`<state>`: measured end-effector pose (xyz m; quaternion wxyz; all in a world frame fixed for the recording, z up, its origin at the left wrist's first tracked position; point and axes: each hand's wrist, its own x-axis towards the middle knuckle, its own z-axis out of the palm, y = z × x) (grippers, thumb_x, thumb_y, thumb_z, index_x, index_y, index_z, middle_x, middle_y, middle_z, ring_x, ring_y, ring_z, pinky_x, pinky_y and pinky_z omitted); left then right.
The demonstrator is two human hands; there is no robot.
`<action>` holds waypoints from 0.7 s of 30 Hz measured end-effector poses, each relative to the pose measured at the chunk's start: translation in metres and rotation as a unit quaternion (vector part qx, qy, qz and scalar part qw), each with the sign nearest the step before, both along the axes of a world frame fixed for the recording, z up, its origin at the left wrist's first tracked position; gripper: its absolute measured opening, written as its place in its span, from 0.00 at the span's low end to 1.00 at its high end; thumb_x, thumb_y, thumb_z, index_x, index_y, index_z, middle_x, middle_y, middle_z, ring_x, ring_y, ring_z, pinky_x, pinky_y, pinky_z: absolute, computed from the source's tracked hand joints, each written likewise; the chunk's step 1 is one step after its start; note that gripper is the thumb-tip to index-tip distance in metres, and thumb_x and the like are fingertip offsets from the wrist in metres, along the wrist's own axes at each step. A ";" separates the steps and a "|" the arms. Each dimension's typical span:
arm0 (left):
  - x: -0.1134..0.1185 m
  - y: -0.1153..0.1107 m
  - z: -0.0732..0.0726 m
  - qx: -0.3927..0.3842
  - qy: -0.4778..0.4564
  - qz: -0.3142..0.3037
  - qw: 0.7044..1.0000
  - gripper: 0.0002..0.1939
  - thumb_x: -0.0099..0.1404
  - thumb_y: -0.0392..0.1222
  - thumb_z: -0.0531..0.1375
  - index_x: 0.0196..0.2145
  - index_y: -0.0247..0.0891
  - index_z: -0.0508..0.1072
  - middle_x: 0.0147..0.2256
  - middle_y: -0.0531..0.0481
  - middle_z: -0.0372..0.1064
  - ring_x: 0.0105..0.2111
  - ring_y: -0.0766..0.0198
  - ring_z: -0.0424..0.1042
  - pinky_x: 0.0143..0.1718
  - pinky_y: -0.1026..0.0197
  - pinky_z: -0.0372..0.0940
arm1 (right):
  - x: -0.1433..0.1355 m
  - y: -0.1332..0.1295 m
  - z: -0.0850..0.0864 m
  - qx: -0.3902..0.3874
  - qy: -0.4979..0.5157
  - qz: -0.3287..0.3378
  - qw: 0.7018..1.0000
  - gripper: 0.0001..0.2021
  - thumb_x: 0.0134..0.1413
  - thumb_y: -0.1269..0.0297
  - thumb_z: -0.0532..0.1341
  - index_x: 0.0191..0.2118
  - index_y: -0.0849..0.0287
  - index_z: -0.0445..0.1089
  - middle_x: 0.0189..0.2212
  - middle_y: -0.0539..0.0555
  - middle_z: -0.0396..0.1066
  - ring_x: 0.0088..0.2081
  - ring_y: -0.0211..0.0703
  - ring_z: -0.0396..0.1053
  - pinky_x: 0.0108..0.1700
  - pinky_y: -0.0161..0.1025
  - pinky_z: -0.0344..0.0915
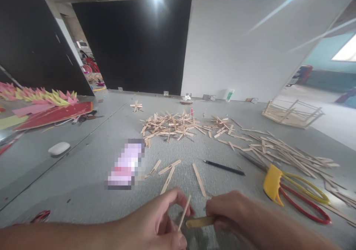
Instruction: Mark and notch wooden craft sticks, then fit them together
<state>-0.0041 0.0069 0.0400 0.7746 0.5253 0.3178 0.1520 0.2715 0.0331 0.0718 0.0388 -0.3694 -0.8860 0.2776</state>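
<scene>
Head view: one left hand (160, 216) pinches one thin stick (184, 213), tilted, between the hands; one right hand (235, 212) grips one yellowish handle (199, 222) beside it; beyond, one flat stick (198, 179), one black pen (224, 167).

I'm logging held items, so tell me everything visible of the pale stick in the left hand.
The pale stick looks like bare wood, slim and straight. It slants up and to the right, upper end showing, lower end in the fingers of the left hand; how much the grip hides is unclear. The yellowish piece in the right hand is close by, but I can't tell whether they touch.
</scene>
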 end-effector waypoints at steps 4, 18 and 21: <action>0.002 -0.005 0.005 0.019 0.010 0.024 0.999 0.25 0.69 0.57 0.64 0.54 0.43 0.60 0.30 0.55 0.67 0.24 0.70 0.56 0.25 0.67 0.52 | 0.002 0.003 0.016 -0.005 -0.045 0.010 0.999 0.09 0.63 0.74 0.61 0.34 0.52 0.71 0.32 0.46 0.75 0.34 0.41 0.74 0.33 0.34 0.64; 0.007 -0.001 -0.012 -0.035 0.088 0.122 0.988 0.28 0.65 0.67 0.62 0.41 0.37 0.65 0.30 0.50 0.72 0.27 0.60 0.78 0.20 0.68 0.65 | -0.016 -0.008 -0.010 0.336 -0.084 0.072 0.935 0.08 0.71 0.67 0.56 0.36 0.53 0.63 0.26 0.47 0.68 0.20 0.44 0.66 0.24 0.44 0.46; 0.002 0.002 -0.011 -0.020 0.129 0.097 0.987 0.28 0.69 0.68 0.57 0.33 0.37 0.65 0.24 0.51 0.71 0.18 0.67 0.72 0.16 0.70 0.62 | -0.016 -0.001 -0.019 0.398 -0.106 0.087 0.907 0.13 0.76 0.67 0.46 0.38 0.54 0.62 0.25 0.48 0.66 0.22 0.45 0.67 0.26 0.46 0.47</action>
